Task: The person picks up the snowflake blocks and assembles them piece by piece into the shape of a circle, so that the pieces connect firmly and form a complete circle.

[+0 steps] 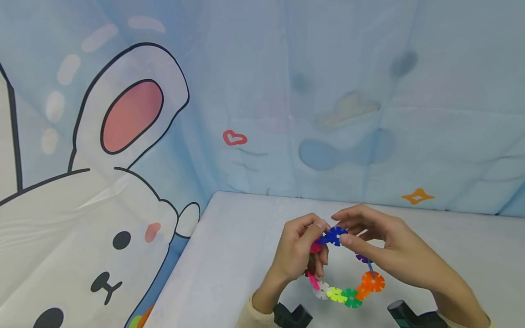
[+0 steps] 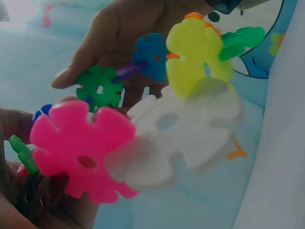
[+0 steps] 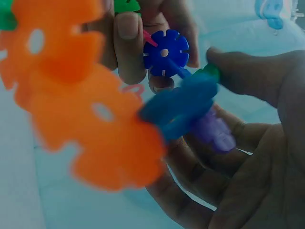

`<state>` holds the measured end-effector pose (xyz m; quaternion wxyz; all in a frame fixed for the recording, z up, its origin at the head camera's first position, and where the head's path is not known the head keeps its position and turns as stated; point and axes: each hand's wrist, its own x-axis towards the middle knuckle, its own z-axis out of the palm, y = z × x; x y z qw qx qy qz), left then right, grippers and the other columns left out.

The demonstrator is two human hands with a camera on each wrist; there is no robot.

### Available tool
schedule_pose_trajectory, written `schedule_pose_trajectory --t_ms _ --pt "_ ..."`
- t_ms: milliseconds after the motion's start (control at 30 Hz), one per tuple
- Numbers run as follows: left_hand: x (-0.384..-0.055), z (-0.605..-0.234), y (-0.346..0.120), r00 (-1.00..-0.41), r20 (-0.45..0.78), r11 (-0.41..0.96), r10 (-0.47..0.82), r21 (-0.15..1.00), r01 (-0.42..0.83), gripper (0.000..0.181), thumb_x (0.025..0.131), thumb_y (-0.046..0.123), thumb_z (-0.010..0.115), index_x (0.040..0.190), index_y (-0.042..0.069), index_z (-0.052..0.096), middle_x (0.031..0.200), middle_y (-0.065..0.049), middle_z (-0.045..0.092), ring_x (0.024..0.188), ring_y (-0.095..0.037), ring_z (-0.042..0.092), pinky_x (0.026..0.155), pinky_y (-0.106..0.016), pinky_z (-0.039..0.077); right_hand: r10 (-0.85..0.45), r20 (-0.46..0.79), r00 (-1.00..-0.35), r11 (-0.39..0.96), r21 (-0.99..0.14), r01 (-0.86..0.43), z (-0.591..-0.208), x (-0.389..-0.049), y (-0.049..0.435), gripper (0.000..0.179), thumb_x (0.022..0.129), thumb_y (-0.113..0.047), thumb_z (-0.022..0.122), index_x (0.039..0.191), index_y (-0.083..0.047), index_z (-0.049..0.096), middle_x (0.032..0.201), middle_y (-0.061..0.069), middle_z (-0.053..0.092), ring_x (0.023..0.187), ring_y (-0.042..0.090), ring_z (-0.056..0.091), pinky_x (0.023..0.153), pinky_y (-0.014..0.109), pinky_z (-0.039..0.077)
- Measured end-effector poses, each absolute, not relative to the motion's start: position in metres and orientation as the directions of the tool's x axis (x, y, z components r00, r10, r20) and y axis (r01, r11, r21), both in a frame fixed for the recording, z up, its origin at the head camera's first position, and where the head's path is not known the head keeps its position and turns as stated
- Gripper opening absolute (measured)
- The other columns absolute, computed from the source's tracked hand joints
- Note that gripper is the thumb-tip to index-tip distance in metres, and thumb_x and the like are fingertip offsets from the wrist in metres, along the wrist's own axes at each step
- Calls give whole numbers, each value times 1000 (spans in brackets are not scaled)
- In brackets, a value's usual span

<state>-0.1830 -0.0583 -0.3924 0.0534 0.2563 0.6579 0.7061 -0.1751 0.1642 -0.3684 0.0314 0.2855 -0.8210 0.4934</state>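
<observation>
A ring-like chain of colourful plastic snowflake discs hangs between the two hands, over the table. My left hand [image 1: 293,248] pinches its upper left part, near a pink disc [image 1: 315,246] and a dark blue disc [image 1: 337,236]. Beside the blue disc is my right hand [image 1: 393,250], thumb extended and fingers loosely bent. In the right wrist view that thumb tip lies at a green disc [image 3: 209,72], close to light blue [image 3: 183,107] and purple discs [image 3: 214,131]. White [image 1: 321,290], yellow [image 1: 336,295], green and orange discs [image 1: 373,282] form the lower side.
Beneath the hands is a white tabletop [image 1: 229,255]. A light blue cloth backdrop [image 1: 262,91] rises behind it, with a large printed rabbit [image 1: 74,228] at the left. Black wrist devices [image 1: 293,315] show at the bottom edge.
</observation>
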Motion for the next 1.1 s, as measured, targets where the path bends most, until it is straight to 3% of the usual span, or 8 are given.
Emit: schedule_pose_trajectory --t_ms 133,333,467,633,733,833,967,1100 --pt "-192 -400 -58 -914 153 -87 375 988 129 39 112 28 39 115 -6 57 68 -41 57 37 -8 55 40 -21 49 -420 286 -861 431 -772 -467 -375 -183 163 23 101 -19 75 123 -21 70 102 -8 75 83 7 72 68 27 63" --pt "-209 -416 -58 -960 0 -150 281 988 -44 30 108 32 47 117 5 56 80 -21 71 52 -11 68 61 -25 62 -348 142 -927 553 -767 -325 -390 -203 173 21 99 -31 77 111 -16 72 97 -2 76 84 10 75 69 27 62" --pt "-220 -428 -58 -966 -41 -177 257 980 -89 27 105 30 53 120 8 54 93 -9 68 73 -13 74 87 -32 63 -306 48 -951 572 -789 -224 -407 -218 182 23 99 -32 77 108 -11 72 100 4 74 88 18 78 68 29 62" --pt "-233 -450 -54 -974 -49 -184 222 979 -91 39 102 20 59 133 0 52 124 -19 69 113 -26 68 111 -47 53 -268 -89 -959 536 -841 -72 -441 -242 203 31 104 -29 70 114 0 68 105 11 71 88 20 76 74 34 67" --pt "-241 -464 -52 -979 -42 -90 197 994 -61 41 101 19 62 136 0 54 132 -17 65 122 -28 65 113 -48 51 -216 -150 -965 533 -846 12 -461 -255 221 38 108 -30 64 120 5 63 109 14 71 94 21 74 80 37 67" --pt "-245 -479 -51 -979 -41 89 198 996 -23 39 101 20 65 136 2 58 132 -13 64 116 -20 65 102 -38 55 -154 -176 -972 560 -826 61 -477 -262 237 45 110 -33 59 126 8 60 113 19 72 100 25 74 84 40 67" --pt "-247 -499 -46 -964 5 334 267 938 97 38 101 21 68 134 4 63 131 -15 66 111 -17 66 88 -26 55 -102 -171 -980 635 -769 68 -491 -266 255 58 109 -44 58 133 9 60 121 28 70 103 30 71 78 36 66" --pt "-248 -514 -43 -941 85 451 328 861 235 38 99 21 71 134 7 67 127 -14 68 111 -19 65 86 -19 52 -124 -183 -975 680 -732 51 -497 -266 269 68 104 -50 64 140 7 58 124 26 70 100 27 67 70 29 60"
